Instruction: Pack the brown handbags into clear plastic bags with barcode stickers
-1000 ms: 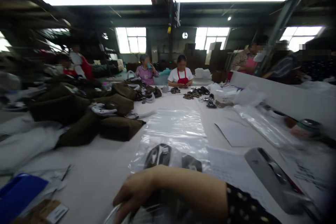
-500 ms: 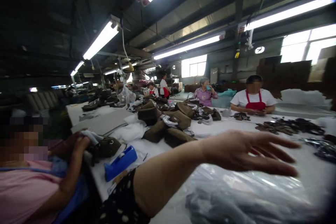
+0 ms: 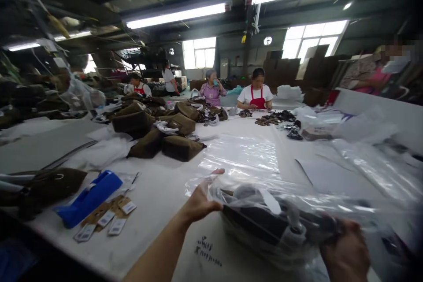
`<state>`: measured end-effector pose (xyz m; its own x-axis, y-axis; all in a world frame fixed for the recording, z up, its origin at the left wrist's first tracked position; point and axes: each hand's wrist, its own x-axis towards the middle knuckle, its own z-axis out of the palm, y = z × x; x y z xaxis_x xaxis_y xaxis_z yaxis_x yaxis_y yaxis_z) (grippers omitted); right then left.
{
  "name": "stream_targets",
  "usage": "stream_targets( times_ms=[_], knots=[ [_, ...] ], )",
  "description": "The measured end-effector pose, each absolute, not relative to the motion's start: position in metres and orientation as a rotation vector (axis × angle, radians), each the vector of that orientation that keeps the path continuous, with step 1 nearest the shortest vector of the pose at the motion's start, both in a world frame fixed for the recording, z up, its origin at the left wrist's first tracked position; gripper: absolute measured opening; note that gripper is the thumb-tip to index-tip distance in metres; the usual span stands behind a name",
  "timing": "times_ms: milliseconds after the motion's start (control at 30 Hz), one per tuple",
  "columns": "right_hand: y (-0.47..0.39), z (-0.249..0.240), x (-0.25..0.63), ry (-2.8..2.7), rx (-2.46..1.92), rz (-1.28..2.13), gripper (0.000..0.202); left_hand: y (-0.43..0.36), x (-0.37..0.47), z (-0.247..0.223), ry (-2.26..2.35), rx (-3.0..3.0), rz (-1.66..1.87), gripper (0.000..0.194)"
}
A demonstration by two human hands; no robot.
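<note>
A dark handbag [image 3: 254,224] lies inside a see-through plastic bag [image 3: 228,240] on the white table in front of me. White wrapping covers its handles. My left hand [image 3: 201,200] grips the near-left edge of the plastic, thumb and fingers apart around it. At the other end, my right hand [image 3: 346,251] is closed around the plastic-wrapped right end of the handbag; motion blurs its fingers. Flat plastic bags [image 3: 241,154] lie just beyond.
A blue tape dispenser [image 3: 89,198] and brown tags with white labels [image 3: 105,219] are at left. Brown handbags [image 3: 181,147] are heaped behind them. Dark small parts [image 3: 274,117] lie farther off, near a person in a red apron [image 3: 257,94]. Another person [image 3: 370,72] stands at right.
The view has swung right and down. My left arm, stretched out with its hand open, has drawn back, and the hand now grips the plastic. My right hand has come into view.
</note>
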<state>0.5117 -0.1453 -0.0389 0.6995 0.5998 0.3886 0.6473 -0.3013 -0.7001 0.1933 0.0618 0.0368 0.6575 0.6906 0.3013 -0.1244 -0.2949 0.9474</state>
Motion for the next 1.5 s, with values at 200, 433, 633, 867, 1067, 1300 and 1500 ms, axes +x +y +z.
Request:
stream_targets(
  times_ms=[200, 433, 633, 867, 1067, 1300, 1500],
  knots=[
    [-0.128, -0.008, 0.502, -0.862, -1.742, -0.157, 0.026, 0.081, 0.204, 0.097, 0.518, 1.427, 1.197, 0.022],
    [-0.118, 0.068, 0.453, -0.85, -1.173, -0.442, 0.03, 0.081, 0.164, 0.072, 0.64, 1.151, 1.239, 0.025],
    [-0.1, 0.136, 0.403, -2.053, -1.321, -0.089, 0.011, 0.063, 0.151, 0.067, 0.405, 1.209, 1.414, 0.019],
    [-0.048, 0.153, 0.414, -2.286, -1.823, 1.025, 0.033, 0.05, 0.15, 0.079, 0.286, 1.319, 1.344, 0.017],
    [-0.034, 0.156, 0.389, -2.309, -1.625, 1.496, 0.041, 0.048, 0.151, 0.082, 0.349, 1.295, 1.348, 0.017],
    [-0.05, 0.132, 0.373, -2.614, -1.882, -0.249, 0.013, 0.042, 0.136, 0.084, 0.318, 1.352, 1.251, 0.014],
    [-0.053, 0.114, 0.369, -2.59, -1.67, -0.717, 0.021, 0.043, 0.126, 0.09, 0.375, 1.42, 1.271, 0.014]
  ],
)
